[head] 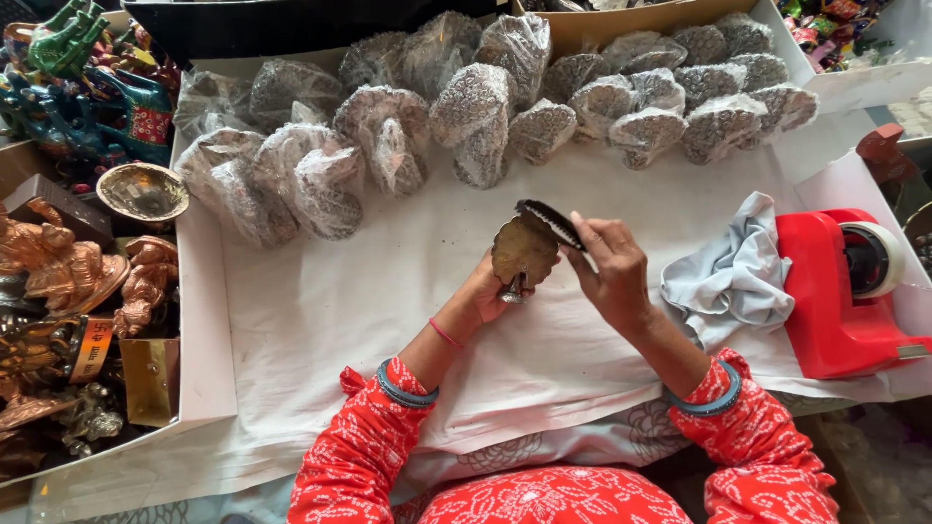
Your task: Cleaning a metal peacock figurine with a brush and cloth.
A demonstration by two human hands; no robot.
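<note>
Your left hand (485,289) is closed around the stem of a small brass leaf-shaped ornament (524,250), holding it upright with the flat face turned toward you. Your right hand (612,272) is clamped on a dark brush (551,222) with pale bristles, its fingers wrapped over the handle, and the brush head lies against the upper right edge of the ornament. The two hands sit close together, almost touching around the piece, above a white paper sheet (388,301) that covers the work surface.

Just to the right of your right hand lies a crumpled pale blue cloth (733,272), and beyond that cloth stands a red tape dispenser (840,296) with a roll of tape on it. Ahead of both hands, well apart from them, runs a row of plastic-wrapped ornaments (466,116) heaped along the far edge of the sheet. Far to the left of your left hand stand copper-coloured figurines (58,262), a small brass bowl (144,192) and painted teal elephant figures (87,87). Your sleeves are red with a white pattern, and each wrist carries a blue bangle (406,393).
</note>
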